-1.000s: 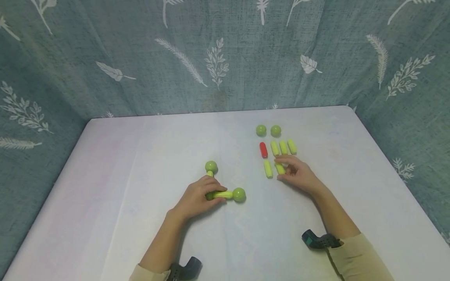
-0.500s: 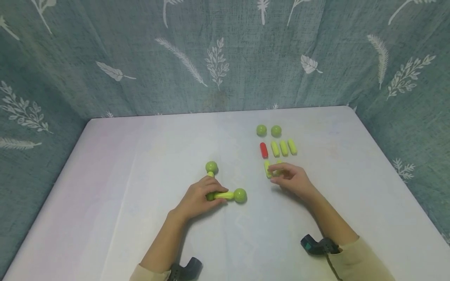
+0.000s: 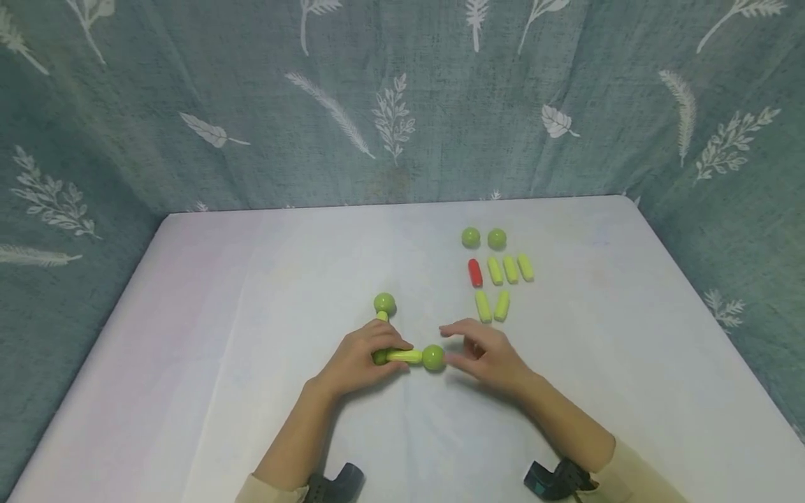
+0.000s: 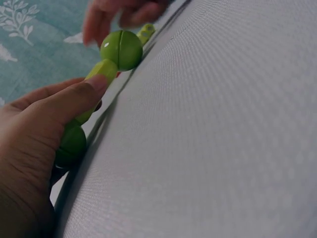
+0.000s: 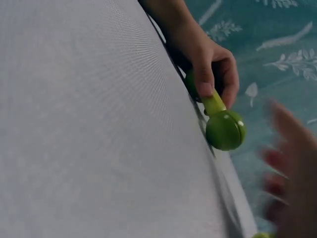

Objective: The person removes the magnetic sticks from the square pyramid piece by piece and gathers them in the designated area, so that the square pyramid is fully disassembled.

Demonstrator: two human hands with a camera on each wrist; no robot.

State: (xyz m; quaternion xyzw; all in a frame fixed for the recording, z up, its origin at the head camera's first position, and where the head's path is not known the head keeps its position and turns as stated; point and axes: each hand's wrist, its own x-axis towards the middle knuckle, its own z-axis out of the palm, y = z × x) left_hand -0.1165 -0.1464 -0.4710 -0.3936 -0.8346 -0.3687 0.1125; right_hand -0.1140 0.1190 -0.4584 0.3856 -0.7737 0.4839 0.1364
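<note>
My left hand (image 3: 363, 358) grips a yellow-green rod (image 3: 404, 356) between thumb and fingers. A green ball (image 3: 434, 358) sits on the rod's right end, and another green ball (image 4: 72, 145) at its other end is partly covered by the hand. From there a second rod (image 3: 382, 316), mostly hidden by the fingers, leads to a far green ball (image 3: 385, 303). My right hand (image 3: 487, 353) holds nothing; its thumb tip is right at the right-end ball, and its fingers are spread apart from the thumb. In the right wrist view this hand is blurred.
Behind the right hand lie two loose yellow-green rods (image 3: 492, 306). Farther back are a red rod (image 3: 475, 272) and three more yellow-green rods (image 3: 511, 270), with two green balls (image 3: 483, 238) beyond. A patterned cloth (image 3: 396, 105) hangs behind the white table (image 3: 283, 272).
My right hand has left the loose rods and come left and nearer, to the right-end ball. The left hand keeps its grip on the rod; the whole head view has shifted slightly.
</note>
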